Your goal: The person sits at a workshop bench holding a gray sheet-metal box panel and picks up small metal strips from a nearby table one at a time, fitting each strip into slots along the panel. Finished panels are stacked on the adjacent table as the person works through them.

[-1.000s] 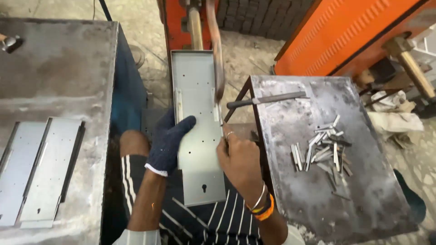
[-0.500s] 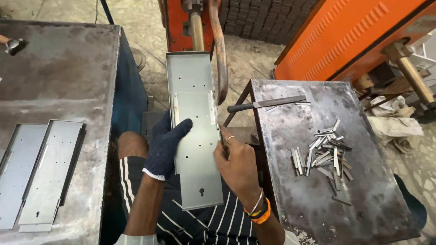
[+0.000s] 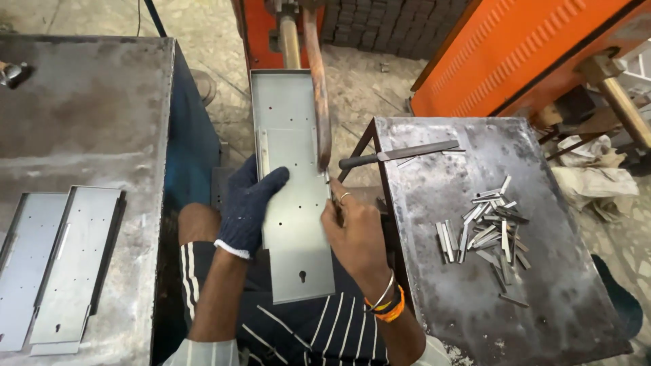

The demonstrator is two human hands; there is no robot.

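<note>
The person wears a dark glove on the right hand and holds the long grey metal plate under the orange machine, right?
Not quite: the head view shows the dark glove on the left hand. The right hand is bare. Both do hold the long grey metal plate under the orange machine.

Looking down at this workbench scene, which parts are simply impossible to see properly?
All in the head view:
- The underside of the metal panel: faces away.
- What the right hand pinches at the panel's edge: too small, hidden by its fingers.
- The gloved left hand: its palm lies on the panel, unseen.
- The orange machine: its top is cut off by the frame edge.
- The small metal strips: overlapping, too small to count.
</note>
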